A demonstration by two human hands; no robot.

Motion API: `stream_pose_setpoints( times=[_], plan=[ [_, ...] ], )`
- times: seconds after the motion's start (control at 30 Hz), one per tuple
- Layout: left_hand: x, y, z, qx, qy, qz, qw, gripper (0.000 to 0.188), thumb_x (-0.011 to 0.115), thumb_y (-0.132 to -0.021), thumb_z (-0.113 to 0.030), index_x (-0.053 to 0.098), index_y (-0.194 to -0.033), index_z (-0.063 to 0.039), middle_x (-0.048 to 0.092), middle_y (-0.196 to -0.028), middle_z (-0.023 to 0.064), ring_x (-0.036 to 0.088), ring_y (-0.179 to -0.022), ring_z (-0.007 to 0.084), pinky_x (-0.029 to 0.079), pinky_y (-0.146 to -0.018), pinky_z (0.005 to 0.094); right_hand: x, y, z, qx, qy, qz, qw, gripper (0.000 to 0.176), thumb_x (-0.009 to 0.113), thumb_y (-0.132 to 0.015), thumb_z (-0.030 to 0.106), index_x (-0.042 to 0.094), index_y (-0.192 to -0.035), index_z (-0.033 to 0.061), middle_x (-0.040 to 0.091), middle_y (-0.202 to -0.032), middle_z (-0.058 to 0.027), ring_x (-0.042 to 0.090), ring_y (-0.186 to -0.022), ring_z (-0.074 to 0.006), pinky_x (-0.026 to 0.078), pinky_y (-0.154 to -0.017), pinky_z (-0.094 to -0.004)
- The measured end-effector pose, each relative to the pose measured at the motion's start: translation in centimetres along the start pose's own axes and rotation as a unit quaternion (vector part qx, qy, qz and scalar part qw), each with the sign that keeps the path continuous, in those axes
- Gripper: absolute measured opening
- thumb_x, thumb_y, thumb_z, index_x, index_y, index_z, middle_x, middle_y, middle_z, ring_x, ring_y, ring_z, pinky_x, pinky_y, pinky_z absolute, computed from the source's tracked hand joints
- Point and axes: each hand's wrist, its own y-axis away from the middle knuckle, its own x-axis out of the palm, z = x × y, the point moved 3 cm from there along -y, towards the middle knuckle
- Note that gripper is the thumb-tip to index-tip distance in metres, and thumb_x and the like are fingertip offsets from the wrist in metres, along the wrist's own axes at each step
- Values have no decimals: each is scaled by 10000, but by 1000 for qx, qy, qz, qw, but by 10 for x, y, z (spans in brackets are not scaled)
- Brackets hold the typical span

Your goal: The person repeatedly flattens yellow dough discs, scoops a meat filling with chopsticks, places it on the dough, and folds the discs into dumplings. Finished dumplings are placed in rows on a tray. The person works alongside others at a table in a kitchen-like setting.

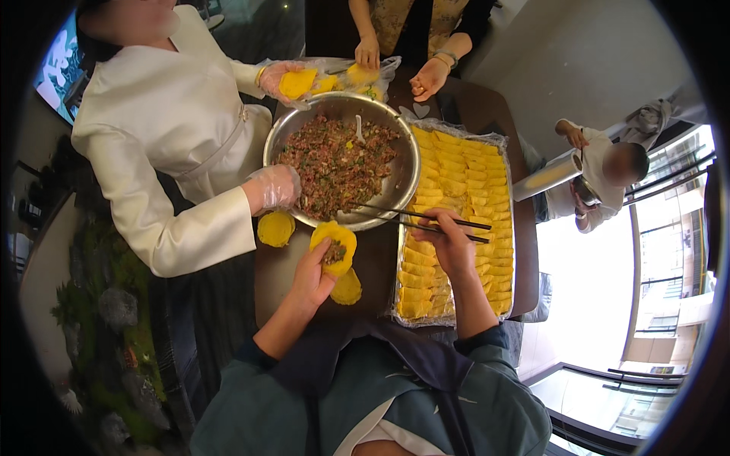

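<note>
My left hand (313, 273) holds a round yellow egg wrapper (344, 236) with a small heap of minced meat filling on it. In my right hand (450, 239) is a pair of dark chopsticks (399, 215), whose tips reach over the near rim into a large steel bowl (417, 165). Minced meat with green bits (336, 165) fills much of the bowl, and a white spoon (360, 129) stands in it. Below my left hand, more yellow wrappers (346, 288) lie on the table. A tray lined with plastic film, under my right hand, carries rows of yellow filled rolls (416, 279).
At the left, a person in white with plastic gloves (276, 187) holds a wrapper; a wrapper stack (276, 229) lies near the bowl. Across the dark table (279, 285), another person's hands (368, 52) are by a plastic bag of wrappers (362, 74). A person with a bowl stands right.
</note>
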Motion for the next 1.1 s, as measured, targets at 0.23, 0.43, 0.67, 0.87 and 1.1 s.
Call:
stream_pose_setpoints(
  times=[0.23, 0.43, 0.67, 0.87, 1.1],
  plan=[
    [0, 16, 5, -71, -4, 13, 997, 320, 510, -929, -144, 498, -1217, -5, 583, -1195, 131, 557, -1119, 272, 431, -988, 421, 43, -90, -44, -182, 586, 284, 737, 247, 568, -744, -1, 604, -985, 36, 507, -931, -139, 572, -842, -356, 477, -712, -394],
    [5, 30, -8, -50, -23, 73, 996, 418, 481, -842, 8, 457, -1259, 22, 554, -1223, 156, 538, -1143, 311, 399, -1019, 463, 48, -125, -87, -126, 732, 381, 551, 294, 569, -761, 4, 630, -1040, 76, 498, -1007, -128, 582, -902, -323, 481, -744, -413],
    [19, 36, -7, -32, -59, 58, 996, 404, 481, -872, 25, 437, -1274, 22, 545, -1231, 157, 537, -1148, 289, 410, -1014, 446, 54, -93, -46, -156, 643, 299, 687, 368, 592, -796, 15, 594, -1153, 104, 497, -1187, -142, 565, -1031, -334, 484, -831, -385],
    [40, 37, -3, -21, -68, 83, 994, 359, 492, -937, -77, 433, -1283, 0, 546, -1230, 127, 548, -1132, 250, 445, -976, 400, 57, 10, 8, -332, 518, 240, 751, 528, 744, -708, 125, 582, -1209, 166, 481, -1290, -129, 456, -1201, -349, 415, -972, -434],
    [35, 40, 21, -64, -109, 121, 985, 325, 491, -962, -184, 470, -1256, -48, 585, -1136, 75, 579, -1069, 190, 482, -914, 361, 53, 55, -19, -392, 494, 212, 746, 579, 786, -600, 86, 646, -1149, 206, 462, -1340, -123, 423, -1231, -377, 384, -997, -461]
  ],
)
